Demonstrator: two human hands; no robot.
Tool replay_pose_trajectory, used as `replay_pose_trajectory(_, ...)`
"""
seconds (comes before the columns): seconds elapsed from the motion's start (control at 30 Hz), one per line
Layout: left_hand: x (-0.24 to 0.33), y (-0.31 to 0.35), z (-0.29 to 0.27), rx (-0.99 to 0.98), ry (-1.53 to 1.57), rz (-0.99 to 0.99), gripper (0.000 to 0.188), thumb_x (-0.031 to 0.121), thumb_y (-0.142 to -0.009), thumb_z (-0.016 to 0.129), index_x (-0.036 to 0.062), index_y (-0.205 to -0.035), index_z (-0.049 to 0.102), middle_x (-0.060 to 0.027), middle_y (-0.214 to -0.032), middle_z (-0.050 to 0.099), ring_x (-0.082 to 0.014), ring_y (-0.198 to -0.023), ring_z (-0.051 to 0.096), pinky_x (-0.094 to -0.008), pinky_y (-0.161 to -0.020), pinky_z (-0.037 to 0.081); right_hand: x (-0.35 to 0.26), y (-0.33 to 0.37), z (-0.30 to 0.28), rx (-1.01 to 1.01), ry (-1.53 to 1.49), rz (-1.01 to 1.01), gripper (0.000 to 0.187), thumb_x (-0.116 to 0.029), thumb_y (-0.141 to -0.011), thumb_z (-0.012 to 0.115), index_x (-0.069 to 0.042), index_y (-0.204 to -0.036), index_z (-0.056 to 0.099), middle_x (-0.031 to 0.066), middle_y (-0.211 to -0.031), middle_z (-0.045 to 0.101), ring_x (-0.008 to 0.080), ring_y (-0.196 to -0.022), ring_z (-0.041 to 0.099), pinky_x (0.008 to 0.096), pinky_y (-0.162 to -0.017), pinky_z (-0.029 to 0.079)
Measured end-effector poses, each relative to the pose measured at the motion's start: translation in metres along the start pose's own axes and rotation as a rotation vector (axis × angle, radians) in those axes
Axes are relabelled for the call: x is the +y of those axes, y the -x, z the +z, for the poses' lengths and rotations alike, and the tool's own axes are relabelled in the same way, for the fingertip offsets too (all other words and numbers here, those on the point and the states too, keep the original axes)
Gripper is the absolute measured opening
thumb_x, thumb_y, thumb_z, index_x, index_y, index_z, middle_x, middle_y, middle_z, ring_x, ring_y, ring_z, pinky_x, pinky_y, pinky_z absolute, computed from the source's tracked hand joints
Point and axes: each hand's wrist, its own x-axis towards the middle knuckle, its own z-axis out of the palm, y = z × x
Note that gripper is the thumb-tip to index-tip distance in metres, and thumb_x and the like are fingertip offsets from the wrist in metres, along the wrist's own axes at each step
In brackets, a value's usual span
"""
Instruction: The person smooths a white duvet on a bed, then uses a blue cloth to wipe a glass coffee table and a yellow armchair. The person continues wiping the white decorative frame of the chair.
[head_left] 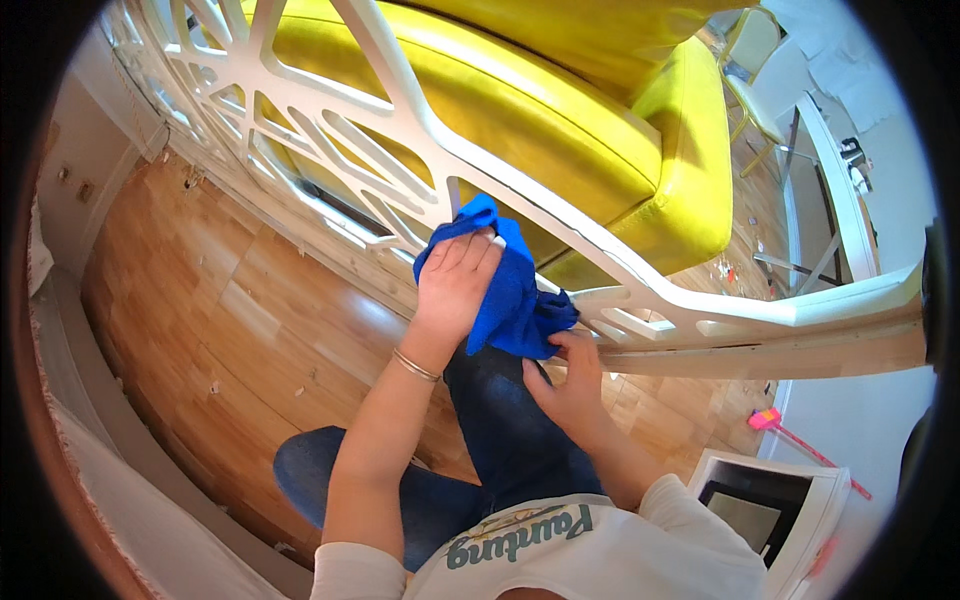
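From my head view, the left hand point(462, 270) has its grip closed over the blue cloth point(512, 300) at the white lattice panel point(425, 135); the right hand point(575, 388) is loosely open by the cloth's lower edge. Loose folds could snag in the cut-outs if dragged.

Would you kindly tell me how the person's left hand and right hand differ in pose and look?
The left hand lies over the blue cloth, its back showing, while the right hand is at the cloth's lower right edge. The left hand's fingers lie close together; the right hand's thumb and index finger are spread apart. A bracelet circles the left wrist; none shows on the right. Both hands are ungloved.
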Motion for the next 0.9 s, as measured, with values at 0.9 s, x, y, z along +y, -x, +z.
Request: replay_pose_trajectory(0.9, 0.109, -0.013, 0.0, 0.24, 0.319, -0.09, 0.02, 0.022, -0.079, 0.07, 0.0076, -0.092, 0.068, -0.0126, -0.09, 0.069, -0.0323, -0.086, 0.064, -0.043, -0.081, 0.049, 0.018, 0.037, -0.075, 0.009, -0.335, 0.184, 0.027, 0.0, -0.094, 0.06, 0.0, -0.12, 0.064, 0.0103, -0.087, 0.07, 0.0106, -0.076, 0.064, 0.0218, -0.067, 0.05)
